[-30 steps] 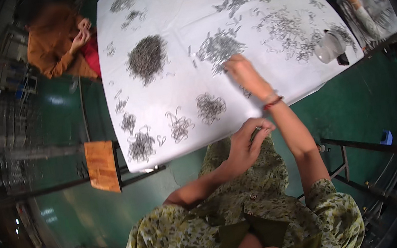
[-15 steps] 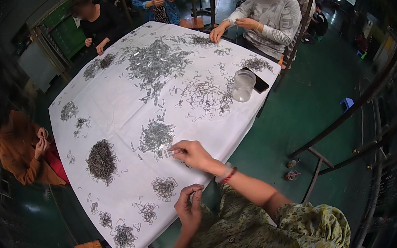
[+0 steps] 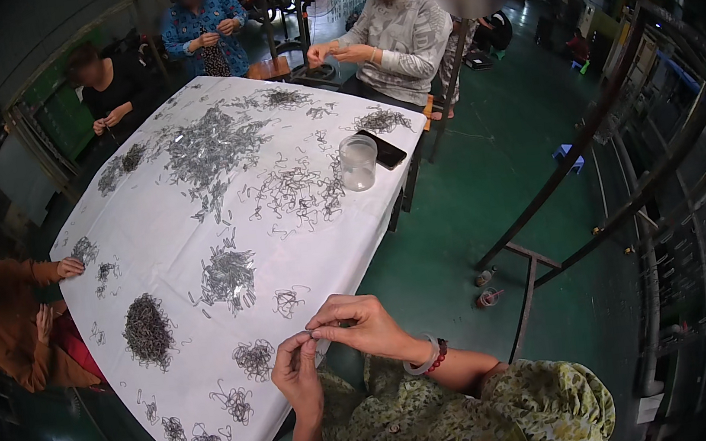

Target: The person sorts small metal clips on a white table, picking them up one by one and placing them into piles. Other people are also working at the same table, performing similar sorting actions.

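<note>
Over the near edge of the white-covered table, my left hand [image 3: 299, 376] and my right hand [image 3: 367, 330] meet, fingertips touching. Both are closed in a pinch around something tiny that I cannot make out. Just beyond them lie a small heap of bent wire pieces [image 3: 254, 360] and a looser cluster of thin wires [image 3: 288, 300]. Farther up is a heap of small, shiny grey strips [image 3: 229, 276]. A dense dark heap of wire pieces [image 3: 148, 333] sits to its left.
More wire pieces [image 3: 298, 194] and a broad spread of grey strips [image 3: 214, 145] cover the far half. A clear plastic jar [image 3: 358, 164] stands by a black phone [image 3: 387, 149] at the right edge. Several co-workers sit around the table [image 3: 212, 358]. A metal frame [image 3: 531, 257] rises at right.
My right hand has drawn back from the strip heap to meet my left hand, which is now pinched with it. The view has shifted right. The left co-worker's hand has reached onto the table.
</note>
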`<action>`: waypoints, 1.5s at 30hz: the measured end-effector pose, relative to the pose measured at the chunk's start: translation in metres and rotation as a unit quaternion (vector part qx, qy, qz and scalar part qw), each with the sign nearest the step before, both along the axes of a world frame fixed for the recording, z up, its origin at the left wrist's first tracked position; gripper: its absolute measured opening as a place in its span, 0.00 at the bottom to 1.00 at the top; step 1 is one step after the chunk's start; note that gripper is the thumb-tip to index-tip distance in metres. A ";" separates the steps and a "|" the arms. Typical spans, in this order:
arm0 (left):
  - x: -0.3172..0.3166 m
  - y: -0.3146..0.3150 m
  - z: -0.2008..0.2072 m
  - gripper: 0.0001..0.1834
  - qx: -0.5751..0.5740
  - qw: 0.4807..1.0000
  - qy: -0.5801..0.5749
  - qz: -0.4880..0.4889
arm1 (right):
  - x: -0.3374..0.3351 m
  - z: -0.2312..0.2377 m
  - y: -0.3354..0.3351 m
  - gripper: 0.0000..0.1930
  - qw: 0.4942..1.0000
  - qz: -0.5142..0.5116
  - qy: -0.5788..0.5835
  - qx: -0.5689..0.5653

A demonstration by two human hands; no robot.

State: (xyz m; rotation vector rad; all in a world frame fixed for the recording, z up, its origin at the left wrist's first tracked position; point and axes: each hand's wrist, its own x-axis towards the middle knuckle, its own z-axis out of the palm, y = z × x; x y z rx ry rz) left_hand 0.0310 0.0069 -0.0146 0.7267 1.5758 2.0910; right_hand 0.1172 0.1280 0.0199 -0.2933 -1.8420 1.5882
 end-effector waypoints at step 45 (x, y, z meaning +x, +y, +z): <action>-0.184 -0.046 -0.054 0.07 -0.322 0.875 0.356 0.066 | 0.004 -0.022 0.003 0.08 0.978 -0.040 -0.152 -0.135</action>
